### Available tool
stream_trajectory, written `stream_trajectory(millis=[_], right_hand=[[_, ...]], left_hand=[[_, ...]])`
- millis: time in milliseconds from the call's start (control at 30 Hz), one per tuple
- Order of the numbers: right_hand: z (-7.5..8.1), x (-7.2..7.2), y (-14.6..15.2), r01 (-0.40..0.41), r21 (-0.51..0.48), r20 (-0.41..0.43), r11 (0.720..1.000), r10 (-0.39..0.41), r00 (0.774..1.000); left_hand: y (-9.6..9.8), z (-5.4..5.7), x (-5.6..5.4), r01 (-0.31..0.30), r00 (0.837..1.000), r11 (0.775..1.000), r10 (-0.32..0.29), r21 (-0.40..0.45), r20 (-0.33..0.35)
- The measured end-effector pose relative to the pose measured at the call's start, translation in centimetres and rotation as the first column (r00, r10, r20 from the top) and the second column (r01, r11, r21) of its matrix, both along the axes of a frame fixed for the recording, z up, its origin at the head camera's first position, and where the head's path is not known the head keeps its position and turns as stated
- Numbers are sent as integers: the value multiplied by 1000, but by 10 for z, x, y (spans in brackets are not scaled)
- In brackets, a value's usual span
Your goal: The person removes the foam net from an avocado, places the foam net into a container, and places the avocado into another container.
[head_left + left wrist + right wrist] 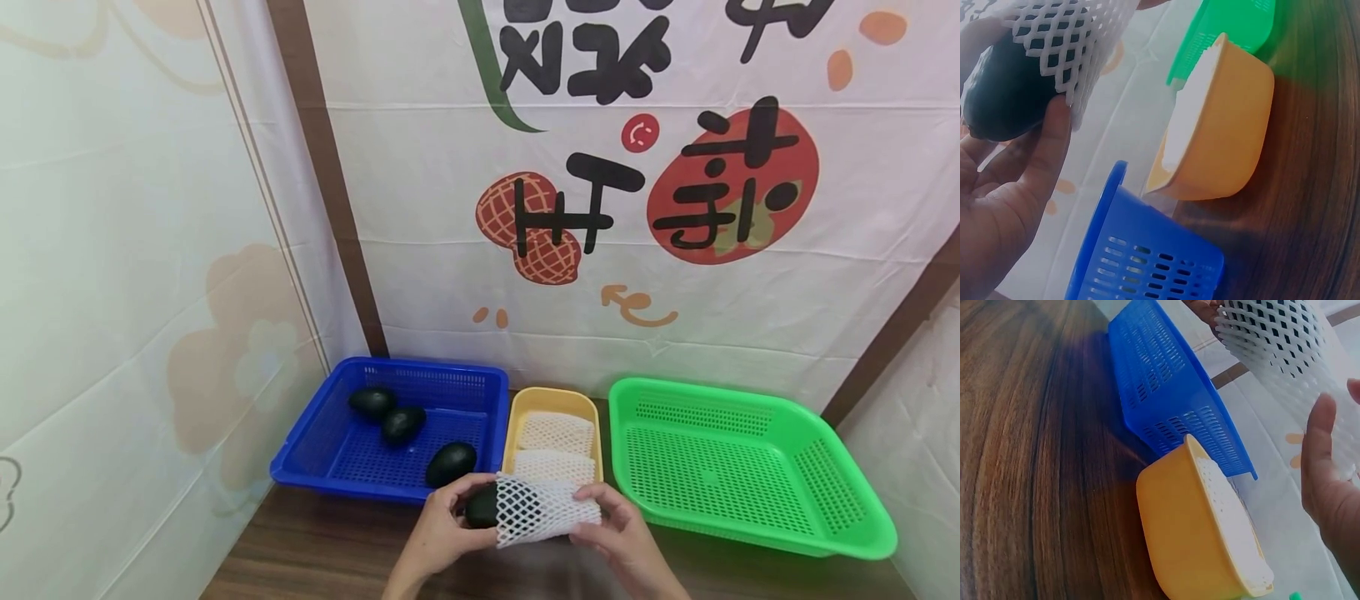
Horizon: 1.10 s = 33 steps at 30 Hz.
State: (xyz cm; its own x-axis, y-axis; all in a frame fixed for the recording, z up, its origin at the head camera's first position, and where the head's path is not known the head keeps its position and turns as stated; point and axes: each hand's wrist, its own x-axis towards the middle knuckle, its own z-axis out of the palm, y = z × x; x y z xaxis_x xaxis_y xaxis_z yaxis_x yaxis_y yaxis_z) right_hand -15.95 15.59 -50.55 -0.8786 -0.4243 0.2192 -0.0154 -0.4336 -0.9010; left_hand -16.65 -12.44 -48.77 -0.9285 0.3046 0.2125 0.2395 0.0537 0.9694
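Observation:
My left hand (441, 532) grips a dark avocado (480, 507) by its left end, thumb below and fingers above. A white foam net sleeve (551, 510) covers the avocado's right part, its mesh stretched over the dark skin. At the sleeve's loose right end, my right hand (624, 540) pinches the foam between thumb and fingers. In the left wrist view the bare rounded end of the avocado (1007, 94) sticks out of the net. Both hands are above the table, in front of the yellow container (517, 421).
On the left stands a blue basket (495, 392) holding several dark avocados (452, 463). More white foam nets (557, 433) lie in the yellow container. To the right is a green basket (705, 475). A printed cloth (420, 275) hangs behind the wooden table (292, 542).

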Motion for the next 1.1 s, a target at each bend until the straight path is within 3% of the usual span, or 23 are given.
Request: stream_trajectory(millis=[167,400,800,1100], right_hand=[[5,-1,-3,115,108,85,988,-124,989],[6,-4,-5,182,114,52,977,-189,981],[4,-16,-5,320,105,22,942,-323,946],[3,-25,-9,421,143,87,896,-436,896]], left_hand=[[0,1,-1,-7,1000,1000,7,-8,-6],[-3,2,-3,-24,999,999,23,-28,-40],[-20,5,-1,-150,989,989,150,-1,-18],[-35,5,-1,-230,973,973,229,-21,-41]])
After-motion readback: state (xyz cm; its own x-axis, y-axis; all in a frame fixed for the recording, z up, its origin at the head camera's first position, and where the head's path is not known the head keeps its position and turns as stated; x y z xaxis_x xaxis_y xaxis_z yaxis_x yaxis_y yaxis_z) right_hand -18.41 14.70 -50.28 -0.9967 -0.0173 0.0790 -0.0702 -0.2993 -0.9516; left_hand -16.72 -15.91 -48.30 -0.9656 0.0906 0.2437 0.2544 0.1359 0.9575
